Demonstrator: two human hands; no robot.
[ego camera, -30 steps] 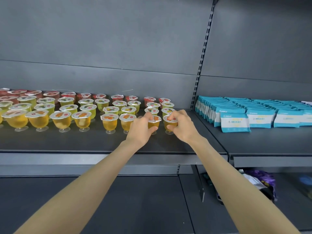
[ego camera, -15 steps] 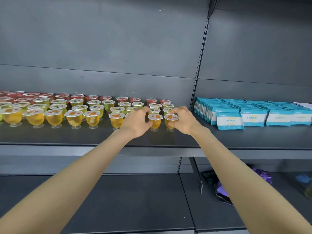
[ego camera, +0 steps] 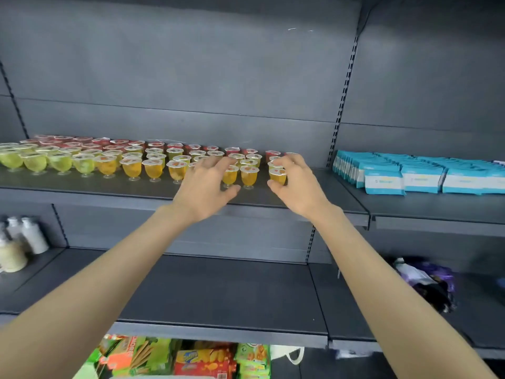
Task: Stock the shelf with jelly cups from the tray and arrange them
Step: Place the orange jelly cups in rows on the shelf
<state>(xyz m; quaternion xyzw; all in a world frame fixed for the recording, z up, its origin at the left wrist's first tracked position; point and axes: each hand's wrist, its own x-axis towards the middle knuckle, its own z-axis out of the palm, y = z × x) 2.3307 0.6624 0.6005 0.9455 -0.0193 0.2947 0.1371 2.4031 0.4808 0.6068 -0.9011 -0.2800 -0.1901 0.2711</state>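
Shelf (ego camera: 131,190): left hand (ego camera: 203,186) released, right hand (ego camera: 299,184) grips cup (ego camera: 277,177).

The shelf (ego camera: 153,187) is dark matte grey, as is the back panel (ego camera: 191,77) behind it. The jelly cups (ego camera: 131,168) are clear plastic with white lids bearing small coloured prints. Red cups (ego camera: 82,140) run along the back edge, pale green cups (ego camera: 35,161) fill the front left, and yellow-orange cups (ego camera: 248,176) run from the middle of the front edge to the right end. On the next shelf to the right, the packets (ego camera: 420,179) are turquoise and white. The lower shelf (ego camera: 218,291) is grey too, with white bottles (ego camera: 32,233) and a cream bottle (ego camera: 11,258) at its left edge and a purple bag (ego camera: 431,277) at its right. Below it, snack boxes (ego camera: 202,359) are printed in green, red, yellow and orange.
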